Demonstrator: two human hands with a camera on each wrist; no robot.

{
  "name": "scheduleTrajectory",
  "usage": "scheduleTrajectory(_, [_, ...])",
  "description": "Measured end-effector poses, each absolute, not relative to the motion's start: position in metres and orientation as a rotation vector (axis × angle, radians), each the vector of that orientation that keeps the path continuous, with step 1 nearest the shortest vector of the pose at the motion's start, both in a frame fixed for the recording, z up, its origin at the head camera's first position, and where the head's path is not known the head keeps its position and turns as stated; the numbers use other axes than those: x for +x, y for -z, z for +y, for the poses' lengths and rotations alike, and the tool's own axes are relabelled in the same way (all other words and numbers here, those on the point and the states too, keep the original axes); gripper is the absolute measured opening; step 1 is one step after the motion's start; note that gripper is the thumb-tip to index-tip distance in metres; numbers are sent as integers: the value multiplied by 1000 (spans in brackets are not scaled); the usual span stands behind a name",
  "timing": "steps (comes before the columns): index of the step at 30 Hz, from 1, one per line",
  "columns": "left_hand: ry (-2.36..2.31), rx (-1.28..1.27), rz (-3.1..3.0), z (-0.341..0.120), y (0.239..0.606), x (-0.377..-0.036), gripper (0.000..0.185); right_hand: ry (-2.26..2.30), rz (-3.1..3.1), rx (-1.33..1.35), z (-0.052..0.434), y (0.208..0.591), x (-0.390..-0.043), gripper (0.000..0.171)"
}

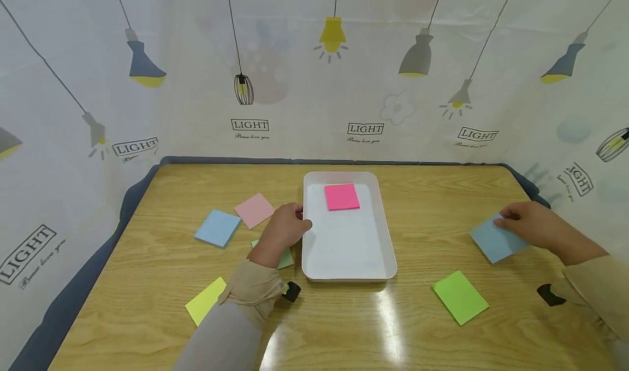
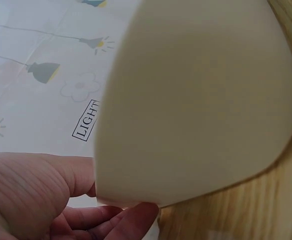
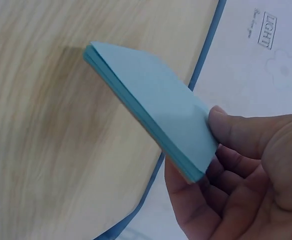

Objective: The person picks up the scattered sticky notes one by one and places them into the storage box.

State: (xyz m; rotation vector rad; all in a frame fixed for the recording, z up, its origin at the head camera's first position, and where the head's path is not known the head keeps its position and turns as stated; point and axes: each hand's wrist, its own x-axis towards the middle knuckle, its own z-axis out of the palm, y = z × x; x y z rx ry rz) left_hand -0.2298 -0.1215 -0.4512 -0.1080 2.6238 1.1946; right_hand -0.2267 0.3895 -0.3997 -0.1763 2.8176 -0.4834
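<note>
Head view — left hand (image 1: 285, 226) grips tray (image 1: 344, 272), right hand (image 1: 533, 223) pinches blue pad (image 1: 493, 242).

Seven sticky-note pads (image 1: 342, 196), perhaps one more hidden, one white tray (image 1: 344, 272), one table (image 1: 422, 327)

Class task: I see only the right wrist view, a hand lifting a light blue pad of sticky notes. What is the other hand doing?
Observer: The left hand grips the left edge of a white rectangular plastic tray.
Operator: Anything in that tray?
Observer: One bright pink square pad, at its far end.
Operator: What lies nearest my right hand and its light blue pad?
Observer: A green pad, flat on the wooden table.
</note>
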Motion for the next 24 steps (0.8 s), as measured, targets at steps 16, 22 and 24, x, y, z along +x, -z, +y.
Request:
scheduleTrajectory(16, [-1204,-104,2619,-122,448,-231,43,674,2797,-197,316,368,-243,35])
scheduleTrajectory(22, [-1208,-83,2605,-124,448,-230,47,792,2760,-201,282,359,-255,39])
scheduleTrajectory(24, [-1219,-87,2594,-124,448,-230,47,869,2733,-214,270,359,-260,39])
